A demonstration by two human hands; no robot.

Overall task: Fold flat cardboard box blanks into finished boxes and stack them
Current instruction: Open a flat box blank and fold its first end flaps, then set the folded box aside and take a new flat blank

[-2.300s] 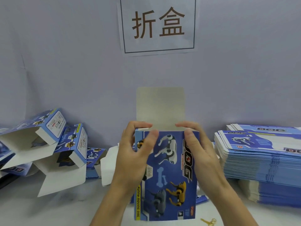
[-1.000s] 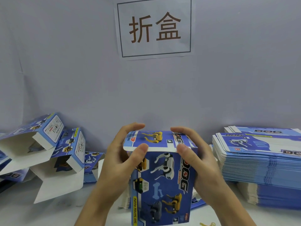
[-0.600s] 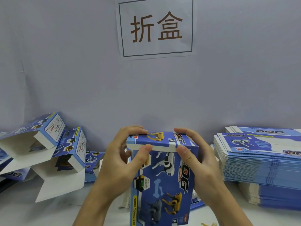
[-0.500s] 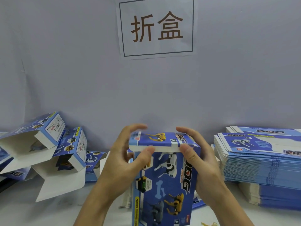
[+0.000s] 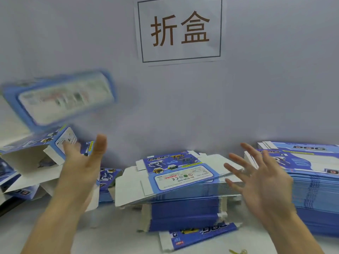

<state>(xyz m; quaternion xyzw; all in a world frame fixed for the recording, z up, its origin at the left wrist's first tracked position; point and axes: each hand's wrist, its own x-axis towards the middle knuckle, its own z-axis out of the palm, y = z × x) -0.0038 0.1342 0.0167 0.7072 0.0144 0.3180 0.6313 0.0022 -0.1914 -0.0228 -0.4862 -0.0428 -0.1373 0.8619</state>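
Blanks (image 5: 176, 182) between spread hands (image 5: 83, 162) (image 5: 260, 180).

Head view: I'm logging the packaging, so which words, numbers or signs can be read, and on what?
"折盒": paper sign on the wall.
"WARNING" and "No 5539-20A" (number uncertain), upside down: label on the top blank of the middle stack.
"DOG", upside down: top blank of the right stack.
Airborne box: print blurred, unreadable.
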